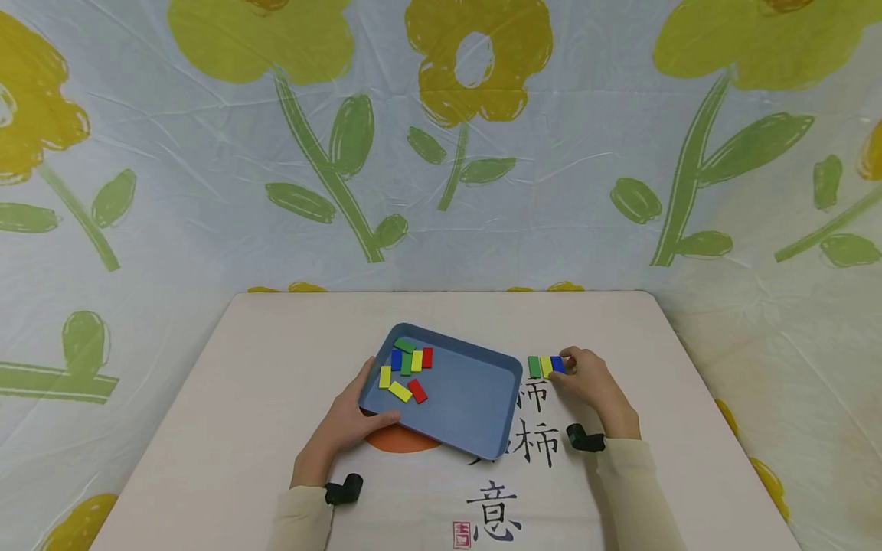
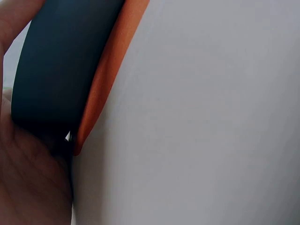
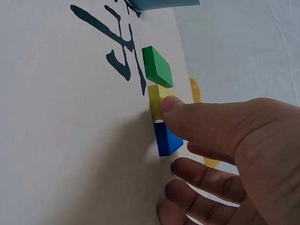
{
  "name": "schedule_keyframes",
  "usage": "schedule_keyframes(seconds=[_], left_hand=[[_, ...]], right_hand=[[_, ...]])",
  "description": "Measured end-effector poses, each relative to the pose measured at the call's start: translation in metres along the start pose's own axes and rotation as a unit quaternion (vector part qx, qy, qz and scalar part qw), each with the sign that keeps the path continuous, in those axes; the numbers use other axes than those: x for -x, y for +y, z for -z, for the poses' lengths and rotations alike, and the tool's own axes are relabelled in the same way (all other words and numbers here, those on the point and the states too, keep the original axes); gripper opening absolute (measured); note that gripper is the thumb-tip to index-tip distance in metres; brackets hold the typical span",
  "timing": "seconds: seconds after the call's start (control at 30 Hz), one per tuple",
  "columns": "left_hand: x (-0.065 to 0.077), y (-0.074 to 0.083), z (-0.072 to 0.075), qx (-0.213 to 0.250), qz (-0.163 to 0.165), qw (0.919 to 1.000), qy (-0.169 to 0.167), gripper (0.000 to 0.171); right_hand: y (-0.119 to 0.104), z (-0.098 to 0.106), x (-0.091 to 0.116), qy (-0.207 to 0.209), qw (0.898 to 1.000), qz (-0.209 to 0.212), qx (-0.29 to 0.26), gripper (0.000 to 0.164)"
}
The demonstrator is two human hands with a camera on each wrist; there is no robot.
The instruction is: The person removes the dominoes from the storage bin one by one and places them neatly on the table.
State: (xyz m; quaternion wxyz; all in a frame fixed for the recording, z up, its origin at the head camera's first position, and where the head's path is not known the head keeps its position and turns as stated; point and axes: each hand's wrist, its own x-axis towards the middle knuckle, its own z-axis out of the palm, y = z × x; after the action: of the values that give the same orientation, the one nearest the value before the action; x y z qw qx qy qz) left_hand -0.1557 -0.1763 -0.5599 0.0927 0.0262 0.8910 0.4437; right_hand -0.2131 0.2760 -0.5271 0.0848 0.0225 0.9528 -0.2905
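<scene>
A blue-grey tray (image 1: 462, 390) lies slanted on the table. My left hand (image 1: 344, 417) grips its left end, thumb at the near rim and fingers along the outer side; the dark tray wall (image 2: 61, 61) fills that palm in the left wrist view. Right of the tray, a green block (image 1: 534, 367), a yellow block (image 1: 546, 366) and a blue block (image 1: 557, 364) stand in a row. My right hand (image 1: 594, 386) pinches the blue one at the row's right end. In the right wrist view the thumb (image 3: 171, 105) overlaps the yellow block; the index fingertip is hidden.
Inside the tray's left part lie several loose blocks in red, yellow, green and blue, among them a red block (image 1: 417, 391). The table cloth (image 1: 406, 505) bears black characters and an orange shape (image 1: 400, 439), partly under the tray. A flowered curtain (image 1: 482, 245) hangs behind the table.
</scene>
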Motion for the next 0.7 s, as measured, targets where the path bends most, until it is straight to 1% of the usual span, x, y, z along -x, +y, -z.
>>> schedule_keyframes(seconds=[0.3,0.43,0.57,0.7], left_hand=[[0.000,0.001,-0.001,0.003,-0.001,1.0000,0.002,0.116],[0.000,0.001,-0.001,0.000,-0.001,1.0000,0.000,0.116],[0.001,0.001,0.000,-0.003,0.001,1.0000,0.001,0.116],[0.001,0.002,0.001,-0.001,0.001,1.0000,-0.001,0.116]], right_hand=[[-0.001,0.000,0.000,0.000,1.000,-0.003,0.000,0.058],[-0.003,0.002,0.001,0.003,1.000,0.003,0.006,0.059],[-0.011,0.005,-0.001,0.014,1.000,0.025,0.009,0.059],[-0.027,0.008,-0.005,0.024,0.998,0.061,0.009,0.058]])
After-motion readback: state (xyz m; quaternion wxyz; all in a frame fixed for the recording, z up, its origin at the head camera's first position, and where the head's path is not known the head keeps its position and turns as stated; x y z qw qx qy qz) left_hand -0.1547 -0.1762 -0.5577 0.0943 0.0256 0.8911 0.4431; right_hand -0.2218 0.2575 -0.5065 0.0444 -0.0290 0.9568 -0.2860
